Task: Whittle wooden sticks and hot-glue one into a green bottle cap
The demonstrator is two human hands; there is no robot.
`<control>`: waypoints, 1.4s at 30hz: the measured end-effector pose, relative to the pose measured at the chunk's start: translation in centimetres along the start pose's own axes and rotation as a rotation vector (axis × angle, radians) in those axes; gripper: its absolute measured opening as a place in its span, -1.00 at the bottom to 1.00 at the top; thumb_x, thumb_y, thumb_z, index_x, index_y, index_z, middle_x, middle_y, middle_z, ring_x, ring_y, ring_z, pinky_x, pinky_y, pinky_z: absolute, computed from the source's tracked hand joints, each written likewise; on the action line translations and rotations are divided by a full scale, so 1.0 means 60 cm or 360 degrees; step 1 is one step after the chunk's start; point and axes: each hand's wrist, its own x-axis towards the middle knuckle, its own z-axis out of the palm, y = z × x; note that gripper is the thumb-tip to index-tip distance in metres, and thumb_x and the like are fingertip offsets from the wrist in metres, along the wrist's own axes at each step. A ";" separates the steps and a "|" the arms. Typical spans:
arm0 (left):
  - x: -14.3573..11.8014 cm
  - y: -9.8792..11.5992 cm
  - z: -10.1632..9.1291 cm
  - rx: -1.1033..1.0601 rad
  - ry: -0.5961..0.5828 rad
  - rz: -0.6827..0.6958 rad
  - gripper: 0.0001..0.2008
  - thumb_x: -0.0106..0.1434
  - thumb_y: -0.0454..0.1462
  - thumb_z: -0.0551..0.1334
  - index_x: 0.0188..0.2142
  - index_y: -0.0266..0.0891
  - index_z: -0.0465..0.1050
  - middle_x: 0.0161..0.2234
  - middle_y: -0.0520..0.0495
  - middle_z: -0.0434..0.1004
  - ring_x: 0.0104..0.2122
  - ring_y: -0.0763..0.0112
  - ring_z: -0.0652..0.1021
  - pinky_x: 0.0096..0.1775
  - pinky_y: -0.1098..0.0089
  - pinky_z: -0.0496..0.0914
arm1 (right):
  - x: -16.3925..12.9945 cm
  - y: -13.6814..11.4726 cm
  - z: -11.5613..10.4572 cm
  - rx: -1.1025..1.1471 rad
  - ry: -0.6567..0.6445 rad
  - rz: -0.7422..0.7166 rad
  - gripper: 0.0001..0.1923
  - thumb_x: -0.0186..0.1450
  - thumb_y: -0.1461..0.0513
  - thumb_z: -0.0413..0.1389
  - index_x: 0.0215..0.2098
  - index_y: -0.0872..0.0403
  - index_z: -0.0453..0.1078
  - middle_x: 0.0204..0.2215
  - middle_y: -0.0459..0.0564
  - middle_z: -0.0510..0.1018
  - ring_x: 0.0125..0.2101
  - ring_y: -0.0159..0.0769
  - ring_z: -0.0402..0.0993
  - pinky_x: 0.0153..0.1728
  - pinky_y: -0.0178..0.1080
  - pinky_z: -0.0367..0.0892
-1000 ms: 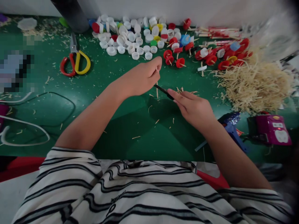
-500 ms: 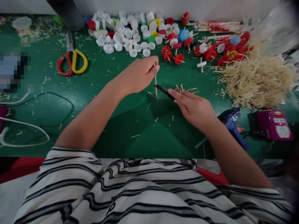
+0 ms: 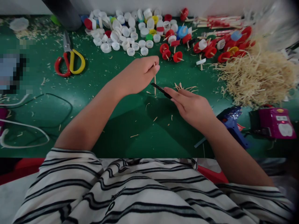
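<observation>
My left hand pinches a thin wooden stick upright, its lower tip resting on the green table. My right hand grips a black knife blade whose edge lies against the stick's lower part. A small heap of wood shavings sits just behind the blade. Loose slivers are scattered on the table under both hands.
Many white and coloured bottle caps lie at the back, some red ones pierced by sticks. A big pile of wood shavings is at right, red-and-yellow scissors at left, a blue glue gun and purple box near right, cables at left.
The view has shifted slightly; the blade has slid a little down and along the stick. Both hands keep their grips.
</observation>
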 end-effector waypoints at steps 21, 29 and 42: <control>-0.006 0.000 -0.004 0.0017 0.0001 -0.0054 -0.73 0.53 -0.16 0.03 -0.35 -0.11 0.20 -0.41 -0.08 0.42 -0.44 0.25 0.38 -0.32 0.24 0.15 | -0.013 -0.001 0.009 -0.0077 0.0037 0.0046 -0.46 0.62 0.16 -0.11 0.49 -0.12 0.34 0.09 0.05 0.67 -0.10 -0.18 0.63 -0.30 -0.23 0.37; -0.004 0.008 0.004 0.0084 0.0055 0.0012 -0.72 0.54 -0.14 0.04 -0.31 -0.11 0.34 -0.44 -0.07 0.44 -0.42 0.24 0.47 -0.31 0.22 0.24 | 0.006 -0.014 0.008 -0.0125 0.0044 0.0027 -0.44 0.61 0.17 -0.16 0.49 -0.11 0.34 -0.03 0.10 0.67 -0.19 -0.18 0.60 -0.29 -0.22 0.39; -0.007 0.002 0.000 0.0069 0.0061 -0.0030 -0.68 0.56 -0.10 0.05 -0.33 -0.12 0.35 -0.45 -0.07 0.41 -0.39 0.20 0.51 -0.28 0.22 0.28 | -0.014 -0.006 0.014 -0.0068 0.0070 0.0039 -0.46 0.61 0.17 -0.12 0.48 -0.12 0.36 -0.05 0.07 0.68 -0.19 -0.19 0.60 -0.33 -0.23 0.35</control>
